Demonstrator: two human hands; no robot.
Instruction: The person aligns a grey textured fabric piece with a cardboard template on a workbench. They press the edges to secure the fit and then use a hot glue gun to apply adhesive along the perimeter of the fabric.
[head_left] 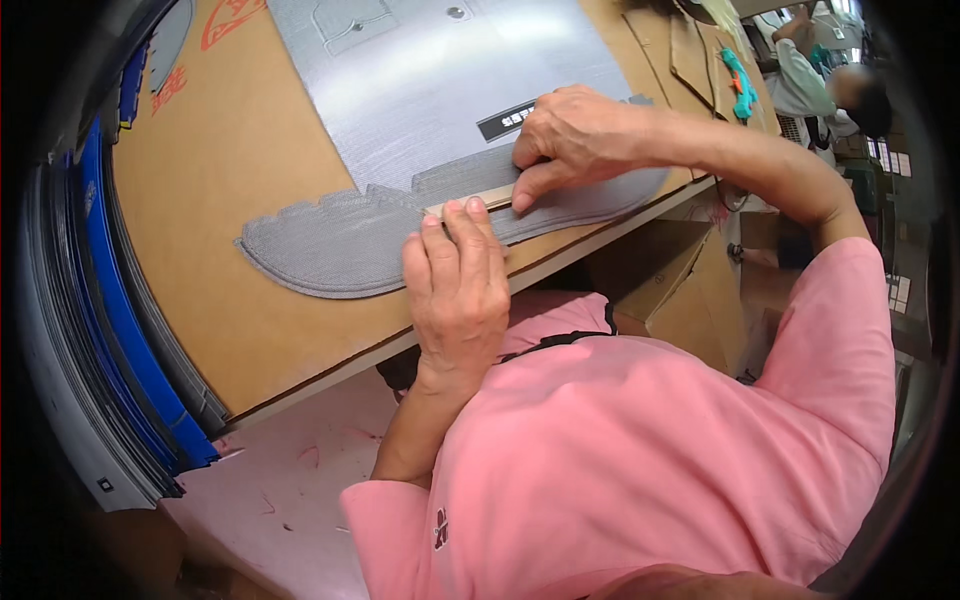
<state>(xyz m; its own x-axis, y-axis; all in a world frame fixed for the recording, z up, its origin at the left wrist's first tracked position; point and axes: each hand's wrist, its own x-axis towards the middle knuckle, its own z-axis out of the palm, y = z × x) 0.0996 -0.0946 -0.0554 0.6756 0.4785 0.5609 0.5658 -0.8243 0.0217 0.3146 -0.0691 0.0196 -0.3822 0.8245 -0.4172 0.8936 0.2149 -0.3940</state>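
A long grey textured panel (310,245) with curved, stitched edges and notches lies along the near edge of the table. Across its middle runs a narrow beige strip (490,198). My left hand (457,285) rests on the panel with fingers stretched out, the fingertips pressing the strip's left end. At the strip's right end is my right hand (575,140), its fingers curled and thumb against the strip. Beyond the panel lies a larger silver-grey sheet (400,90) bearing a small black label (505,121), partly covered by my right hand.
Brown board covers the table (210,250). On the left stand stacked blue and grey sheets (130,300). A teal cutter-like tool (738,85) lies at the far right. Below the table edge is a cardboard box (690,290). Another person (810,85) is in the right background.
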